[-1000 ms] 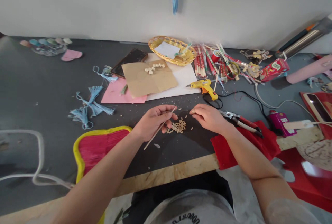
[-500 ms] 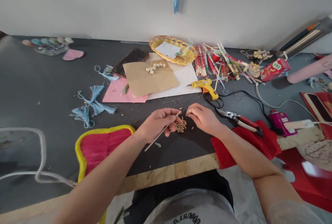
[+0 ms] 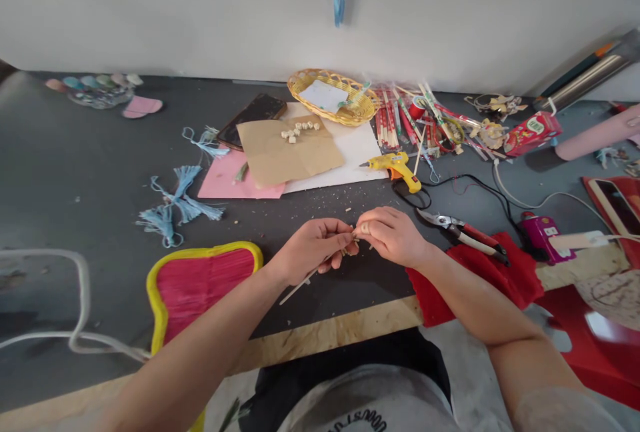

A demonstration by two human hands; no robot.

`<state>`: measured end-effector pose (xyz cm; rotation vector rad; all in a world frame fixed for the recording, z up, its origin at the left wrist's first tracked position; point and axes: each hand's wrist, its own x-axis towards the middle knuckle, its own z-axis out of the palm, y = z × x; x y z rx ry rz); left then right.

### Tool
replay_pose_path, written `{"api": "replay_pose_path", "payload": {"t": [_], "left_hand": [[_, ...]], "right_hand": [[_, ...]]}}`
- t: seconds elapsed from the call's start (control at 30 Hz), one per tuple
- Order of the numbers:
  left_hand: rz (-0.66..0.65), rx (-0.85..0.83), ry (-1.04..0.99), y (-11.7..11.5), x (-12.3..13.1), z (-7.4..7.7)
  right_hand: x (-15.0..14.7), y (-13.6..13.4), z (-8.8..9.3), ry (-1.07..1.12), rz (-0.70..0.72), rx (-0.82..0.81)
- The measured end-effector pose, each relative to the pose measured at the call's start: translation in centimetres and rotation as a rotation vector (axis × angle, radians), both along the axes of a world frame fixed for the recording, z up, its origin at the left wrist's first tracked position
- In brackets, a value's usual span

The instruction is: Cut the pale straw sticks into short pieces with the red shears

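Note:
My left hand (image 3: 317, 249) is closed round a thin wooden stick (image 3: 296, 289), whose lower end slants down to the left. My right hand (image 3: 387, 235) meets it at the stick's upper end, thumb and fingers pinched together; whatever lies between those fingertips is too small to make out. Beneath the hands lies a pile of short wooden bits, now mostly hidden by them. One loose bit (image 3: 349, 209) rests on the dark table just above the hands.
Beyond the hands are brown paper (image 3: 285, 165) with small pale cubes, a yellow glue gun (image 3: 397, 167) and a wicker basket (image 3: 327, 115). Pruning shears (image 3: 463, 232) lie at the right on red cloth (image 3: 500, 279). A pink, yellow-edged piece (image 3: 200, 279) lies left.
My right hand has moved left and now meets my left hand at the stick's upper end. The pile of wooden bits has become mostly covered.

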<state>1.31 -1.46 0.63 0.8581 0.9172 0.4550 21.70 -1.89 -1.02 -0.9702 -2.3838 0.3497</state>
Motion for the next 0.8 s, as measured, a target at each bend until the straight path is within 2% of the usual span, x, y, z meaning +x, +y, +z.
{"api": "replay_pose_path", "payload": {"t": [0.2,0.33,0.63,0.8], "left_hand": [[-0.024,0.078,0.064,-0.16,0.0,0.65],[-0.055,0.114,0.071,-0.19,-0.13,0.75],[-0.114,0.142,0.047,-0.12,-0.42,0.75],[-0.135,0.177,0.11,-0.12,-0.17,1.04]], "right_hand": [[-0.43,-0.16,0.14,0.285,0.01,-0.123],[-0.58,-0.29,0.18,0.339,0.02,-0.189],[-0.64,-0.54,-0.1,0.408,0.08,-0.12],[-0.3,-0.37,-0.3,0.374,0.096,-0.071]]}}
